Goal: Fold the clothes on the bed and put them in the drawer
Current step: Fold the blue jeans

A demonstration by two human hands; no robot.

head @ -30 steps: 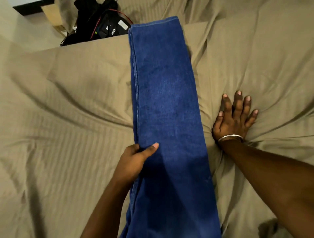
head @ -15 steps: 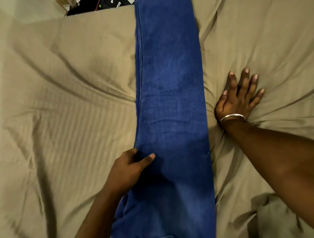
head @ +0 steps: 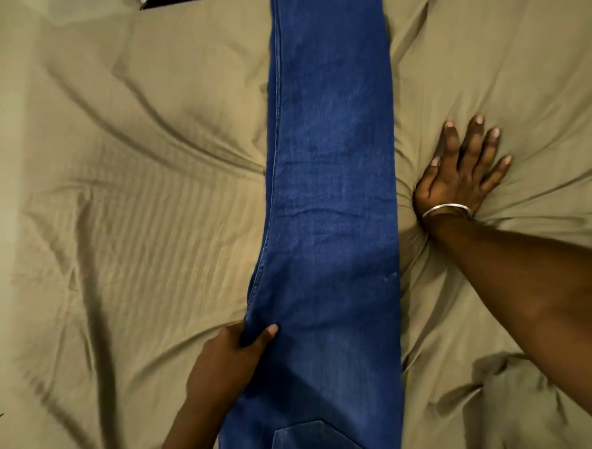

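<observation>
Left hand (head: pixel 229 355) lower along the jeans (head: pixel 333 224) seam — black bag almost gone from view.

Single head-mounted view looks steeply down, close above the bed sheet (head: pixel 144 224), facing forward along it.

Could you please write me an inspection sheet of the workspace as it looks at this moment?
Surface: bed sheet, olive, wrinkled.
Job's things: blue jeans laid out lengthwise, legs stacked; no drawer in view.
Clutter: crumpled olive fabric at lower right.
Hands: left hand pinches the jeans' left seam edge; right hand presses flat on the sheet beside the jeans, bangle on the wrist.
Cables: nothing seen.
Surroundings: dark object at the top edge, too cropped to identify.
</observation>
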